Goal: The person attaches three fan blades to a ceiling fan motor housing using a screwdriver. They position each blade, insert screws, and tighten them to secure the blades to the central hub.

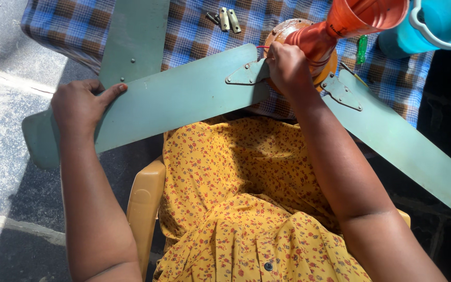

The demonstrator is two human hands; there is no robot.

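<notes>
The left hand [79,107] clasps the outer end of a grey-green ceiling fan blade [152,107], thumb laid flat along its top face and fingers curled around the far edge. The right hand [287,67] is closed in a fist at the blade's metal bracket [246,74], where it meets the orange-brown fan motor [288,28] — what the fingers pinch is hidden. The blade lies slanted across a checked blue cloth [194,31] and the person's lap. A second blade [408,146] runs right, a third [134,36] upward. Loose brackets [228,20] lie on the cloth — a teal bucket [437,23] stands nearby.
</notes>
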